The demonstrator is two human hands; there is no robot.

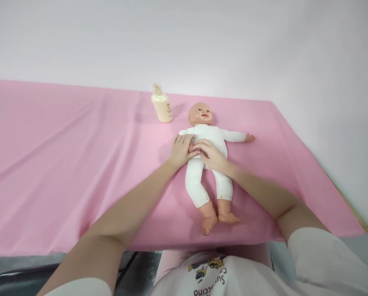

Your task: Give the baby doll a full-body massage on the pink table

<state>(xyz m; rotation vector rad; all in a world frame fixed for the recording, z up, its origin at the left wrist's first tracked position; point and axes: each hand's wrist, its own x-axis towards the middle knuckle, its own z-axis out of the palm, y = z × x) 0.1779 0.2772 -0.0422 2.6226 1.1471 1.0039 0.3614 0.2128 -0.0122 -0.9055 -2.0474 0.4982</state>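
A: Where are the hands?
B: Left hand (180, 150) lies flat, fingers together, on the doll (209, 164); right hand (211, 154) rests flat on its belly.
A: And the doll?
B: Head toward the sheet's (63, 164) far edge, feet near.

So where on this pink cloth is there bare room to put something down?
The widest bare stretch is the pink cloth left of the bottle and the left hand. A narrower strip lies between the doll and the cloth's right edge. It is crowded at the doll's middle, where the right hand also rests.
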